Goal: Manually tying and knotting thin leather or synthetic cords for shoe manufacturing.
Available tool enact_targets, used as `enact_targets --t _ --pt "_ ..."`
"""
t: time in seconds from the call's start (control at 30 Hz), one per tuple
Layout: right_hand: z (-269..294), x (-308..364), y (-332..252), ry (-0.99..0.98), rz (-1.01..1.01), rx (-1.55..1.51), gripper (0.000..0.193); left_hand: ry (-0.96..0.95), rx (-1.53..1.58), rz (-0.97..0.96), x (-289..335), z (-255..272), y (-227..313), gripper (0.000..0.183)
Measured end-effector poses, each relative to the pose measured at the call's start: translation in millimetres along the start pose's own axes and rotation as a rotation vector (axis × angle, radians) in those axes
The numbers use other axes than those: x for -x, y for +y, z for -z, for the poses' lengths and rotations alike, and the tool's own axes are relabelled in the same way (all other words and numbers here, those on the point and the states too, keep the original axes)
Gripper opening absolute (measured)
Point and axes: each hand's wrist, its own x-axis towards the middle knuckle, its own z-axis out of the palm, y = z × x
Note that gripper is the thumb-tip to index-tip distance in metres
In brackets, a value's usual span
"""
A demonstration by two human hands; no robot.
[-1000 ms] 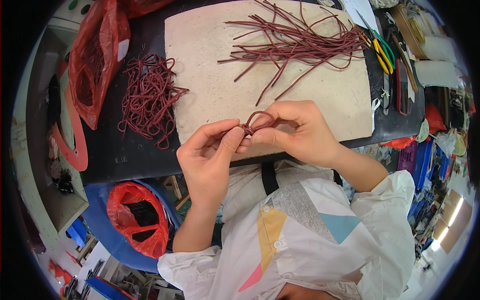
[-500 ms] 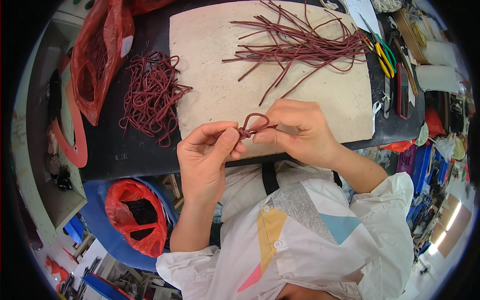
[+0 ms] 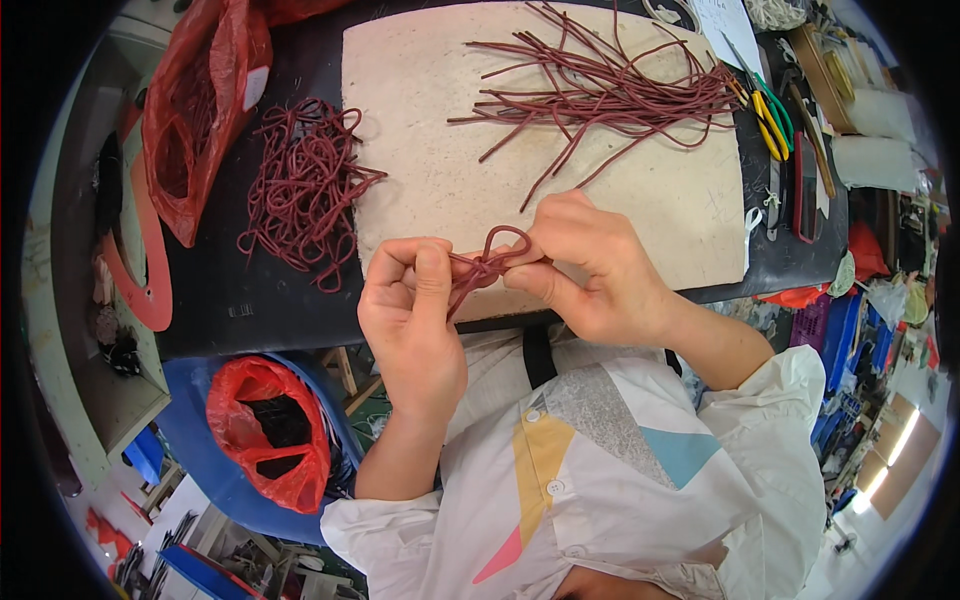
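Note:
A dark red cord [image 3: 483,268] is looped and loosely knotted between my two hands, just above the near edge of the pale board. My left hand [image 3: 412,310] pinches a strand on the knot's left side between thumb and fingers. On the other side, my right hand [image 3: 598,262] is closed on the cord beside a small upright loop. One strand hangs down from the knot next to my left fingers. Straight lengths of the same cord [image 3: 610,105] lie spread on the board's far right. A heap of looped cords [image 3: 300,195] sits left of the board.
The pale board [image 3: 420,110] lies on a black tabletop [image 3: 250,325]. Scissors [image 3: 768,125] and other hand tools are at its right. A red plastic bag [image 3: 185,150] stands far left. Below the table's left edge, another red bag [image 3: 265,430] rests on a blue stool [image 3: 190,390].
My left hand has shifted its grip away from the knot, pulling a strand out to the left. The knot looks looser and more spread, with a strand now hanging below it.

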Motion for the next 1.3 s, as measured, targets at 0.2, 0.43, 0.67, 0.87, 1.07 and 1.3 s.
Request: enact_targets --t 0.2,0.43,0.67,0.87,1.07,1.3 --pt "5 3 3 -0.061 0.046 0.021 0.012 0.026 0.08 0.016 -1 -3 5 0.011" --pt "16 -2 5 -0.02 -0.376 -0.567 0.014 -0.054 0.003 0.06 0 -7 -1 0.017" --pt "21 -5 -6 -0.063 -0.178 -0.202 0.006 -0.4 -0.317 0.301 -13 1 27 0.016" --pt "13 3 -10 -0.024 -0.174 -0.219 0.006 -0.515 -0.211 0.53 -17 7 33 0.014" --pt "12 10 -6 -0.279 -0.571 -0.859 0.015 -0.718 -0.173 0.469 -14 16 31 0.012" --pt "8 11 -8 -0.111 -0.668 -1.136 0.015 -0.596 -0.125 0.392 -13 11 28 0.017"
